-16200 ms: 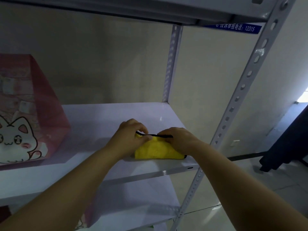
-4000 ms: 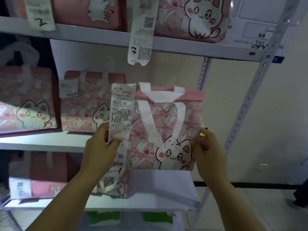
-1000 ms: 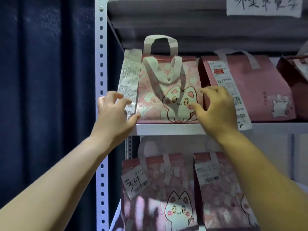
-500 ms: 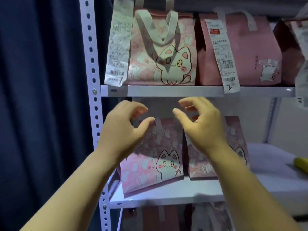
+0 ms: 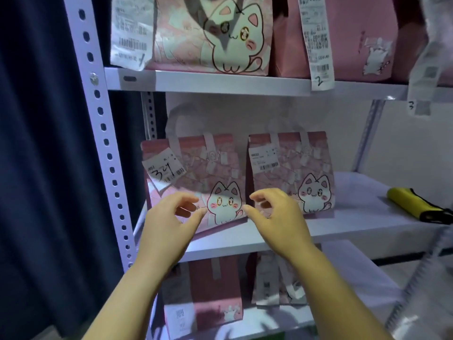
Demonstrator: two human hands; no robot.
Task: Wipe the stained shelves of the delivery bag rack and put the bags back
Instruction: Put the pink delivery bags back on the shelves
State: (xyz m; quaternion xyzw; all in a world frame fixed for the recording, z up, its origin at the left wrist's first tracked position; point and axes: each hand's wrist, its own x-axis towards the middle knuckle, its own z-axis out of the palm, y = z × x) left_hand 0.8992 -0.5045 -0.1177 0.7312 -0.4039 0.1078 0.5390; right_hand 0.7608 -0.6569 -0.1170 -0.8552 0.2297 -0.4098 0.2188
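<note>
Head view: your left hand [image 5: 166,222] is empty, fingers loose, with the leaning bag [image 5: 196,168] at its 12 o'clock on the middle shelf [image 5: 355,217]. Your right hand [image 5: 279,222] is empty and loose too. The yellow cloth [image 5: 404,201] lies at 3 o'clock, well apart. I think you should hold that bag by both sides and stand it straight.

pink cat-print bags [image 5: 196,182], yellow cloth [image 5: 407,201], white shelves [image 5: 245,82]
</note>
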